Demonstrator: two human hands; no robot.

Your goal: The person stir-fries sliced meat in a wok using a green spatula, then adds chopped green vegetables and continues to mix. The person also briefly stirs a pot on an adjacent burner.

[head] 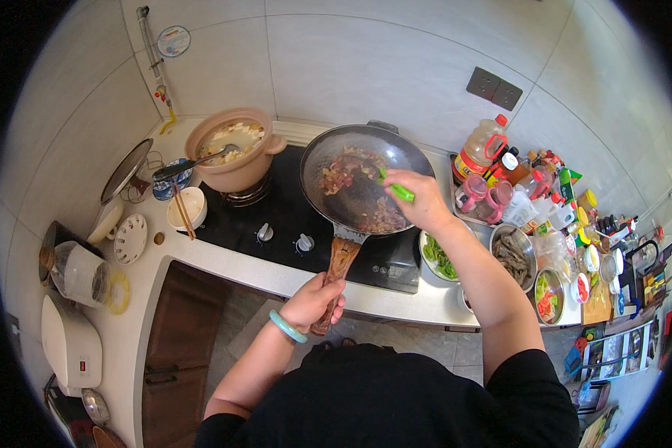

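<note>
A wok (364, 193) with browned meat pieces (344, 173) in it sits on the right side of the black cooktop (336, 263). My left hand (316, 302), with a light green bangle at its wrist, grips the wok's wooden handle (344, 257). Over the right part of the wok, my right hand (417, 196) holds pieces of green pepper (401, 192). Below my right forearm stands a bowl of cut green peppers (438, 259), partly hidden by the arm. On the left burner, a clay pot (232, 175) holds soup with white cubes, and a ladle (193, 163) rests in it.
Chopsticks lie across a white bowl (193, 201) left of the cooktop. A pot lid (126, 171) leans near the wall. On the right are a tray of bottles and jars (475, 215), a metal bowl of shrimp (531, 252), a bowl of cut vegetables (549, 297) and a cutting board (598, 305).
</note>
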